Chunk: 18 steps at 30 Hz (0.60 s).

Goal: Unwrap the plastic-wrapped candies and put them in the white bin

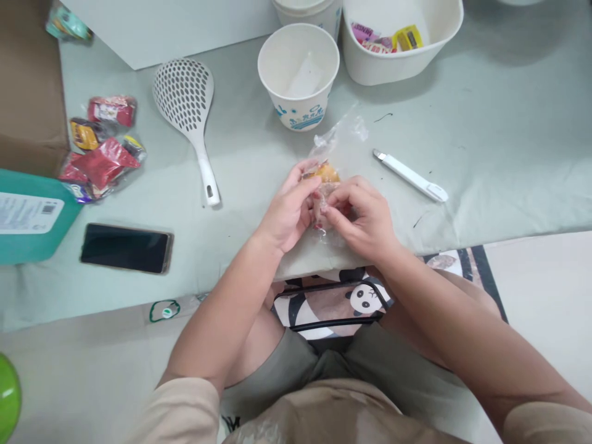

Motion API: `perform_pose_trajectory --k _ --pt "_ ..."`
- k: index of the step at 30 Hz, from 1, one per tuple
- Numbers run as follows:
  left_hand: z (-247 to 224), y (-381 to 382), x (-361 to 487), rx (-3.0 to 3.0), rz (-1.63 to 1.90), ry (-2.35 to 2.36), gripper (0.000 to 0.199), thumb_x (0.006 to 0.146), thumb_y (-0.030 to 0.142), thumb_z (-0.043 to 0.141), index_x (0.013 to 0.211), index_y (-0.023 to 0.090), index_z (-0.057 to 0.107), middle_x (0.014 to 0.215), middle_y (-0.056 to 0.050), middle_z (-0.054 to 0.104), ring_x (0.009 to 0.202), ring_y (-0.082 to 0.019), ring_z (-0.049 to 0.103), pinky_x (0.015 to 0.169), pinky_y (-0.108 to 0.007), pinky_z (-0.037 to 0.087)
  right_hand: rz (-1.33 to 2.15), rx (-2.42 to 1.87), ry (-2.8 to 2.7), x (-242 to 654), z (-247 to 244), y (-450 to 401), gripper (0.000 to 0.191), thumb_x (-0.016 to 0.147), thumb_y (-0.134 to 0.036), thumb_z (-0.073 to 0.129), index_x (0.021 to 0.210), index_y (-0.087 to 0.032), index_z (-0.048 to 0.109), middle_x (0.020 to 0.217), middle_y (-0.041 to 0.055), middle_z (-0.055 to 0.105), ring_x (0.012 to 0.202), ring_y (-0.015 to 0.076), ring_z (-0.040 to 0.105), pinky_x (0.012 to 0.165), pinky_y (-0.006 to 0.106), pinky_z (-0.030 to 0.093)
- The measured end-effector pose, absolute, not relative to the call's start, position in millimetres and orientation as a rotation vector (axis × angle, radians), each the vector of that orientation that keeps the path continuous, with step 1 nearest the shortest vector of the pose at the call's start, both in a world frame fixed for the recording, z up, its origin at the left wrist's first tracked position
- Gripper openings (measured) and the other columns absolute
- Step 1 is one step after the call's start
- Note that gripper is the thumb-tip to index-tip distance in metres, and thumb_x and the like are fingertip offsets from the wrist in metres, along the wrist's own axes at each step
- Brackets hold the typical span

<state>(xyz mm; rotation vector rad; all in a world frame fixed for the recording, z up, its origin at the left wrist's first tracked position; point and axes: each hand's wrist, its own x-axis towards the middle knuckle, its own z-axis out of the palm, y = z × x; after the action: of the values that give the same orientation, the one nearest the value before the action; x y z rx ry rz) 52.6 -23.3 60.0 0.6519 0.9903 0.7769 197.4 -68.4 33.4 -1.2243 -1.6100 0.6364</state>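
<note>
Near the middle of the near edge of the table (pixel 259 246), which is covered with a pale green cloth, both bare hands meet over a clear plastic bag (pixel 345 139) containing an orange-yellow item (pixel 327 173). The left hand (pixel 289 209) has its thumb and fingers closed around the left side of the bag, with the thumb near the item. The right hand (pixel 363 213) pinches the lower part of the bag between thumb and fingertips, with almost no gap; its remaining fingers are curled. The upper end of the bag spreads away from the person, just beside a white paper cup (pixel 300 114) with blue print. To the right of the hands lies a white utility knife (pixel 411 176), set at a slant. Toward the far edge, right of the cup, stands a white tub (pixel 393 68) holding small wrapped packets (pixel 407 38). Left of the cup, a white slotted ladle (pixel 185 95) lies with its handle toward the near edge. Farther left is a group of wrapped snacks (pixel 107 161); below it, near the left part of the near edge, lies a dark phone (pixel 126 248), with a green container (pixel 39 237) beyond its upper left corner.
</note>
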Motion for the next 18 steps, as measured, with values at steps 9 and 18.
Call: perform_pose_trajectory --k 9,18 --pt "56.7 -21.2 46.4 0.692 0.802 1.030 0.036 0.095 0.039 0.069 0.128 0.031 0.057 0.107 -0.001 0.073 0.089 -0.017 0.074 0.075 -0.028 0.061 0.967 -1.264 -1.181 200.4 37.5 -71.5 0.023 0.094 -0.041 0.068 0.084 -0.024 0.057 0.078 0.0000 0.069 0.066 0.0133 0.063 0.060 0.027 0.054" --pt "53.9 -9.4 39.0 0.673 0.954 1.149 0.027 0.090 0.036 0.072 0.111 0.026 0.058 0.104 -0.001 0.075 0.091 -0.016 0.073 0.074 -0.026 0.058 1.036 -1.340 -0.901 218.7 10.4 -60.7 0.019 0.091 -0.033 0.067 0.082 -0.026 0.052 0.074 -0.0015 0.062 0.063 0.0148 0.065 0.055 0.027 0.056"
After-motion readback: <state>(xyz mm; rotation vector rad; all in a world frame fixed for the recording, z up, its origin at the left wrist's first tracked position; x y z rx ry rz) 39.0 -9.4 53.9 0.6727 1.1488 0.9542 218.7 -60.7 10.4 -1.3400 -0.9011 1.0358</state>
